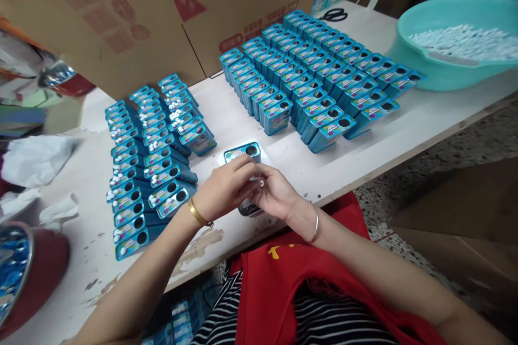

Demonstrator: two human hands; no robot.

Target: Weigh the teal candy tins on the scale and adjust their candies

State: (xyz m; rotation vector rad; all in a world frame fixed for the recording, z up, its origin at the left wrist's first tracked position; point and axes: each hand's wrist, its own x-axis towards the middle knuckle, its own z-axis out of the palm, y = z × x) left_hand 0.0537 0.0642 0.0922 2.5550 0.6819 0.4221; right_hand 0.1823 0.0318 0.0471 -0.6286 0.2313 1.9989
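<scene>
While both hands meet above the white-painted tabletop (299, 164), just beyond the red cloth apron (265, 285), the right grip (277, 191) is curled closed around a small, rounded white piece (261, 184), part of which shows between the fingers. The left grip (230, 183) has its fingers bent in against the right; whether it also pinches anything cannot be told, since its fingertips are covered. The white piece should be treated as very light, probably smooth and firm, and easily dropped; take it at its sides between thumb and fingertip, with low pressure. Just past and partly beneath the hands is a blue, printed, box-shaped pack (232, 156) with a round black patch on its top; its lower part is largely hidden. Judged by its thin outline, the pack is likely light, fairly stiff and prone to tip or dent; hold it low, across both side walls, and keep clear of the top face. Farther left stand rows of matching blue packs (129, 248), many bearing white pieces on top. Farther right stand denser rows of blue packs (332, 129), and beyond them a teal, round plastic basin (437, 73) contains many loose white pieces.
</scene>
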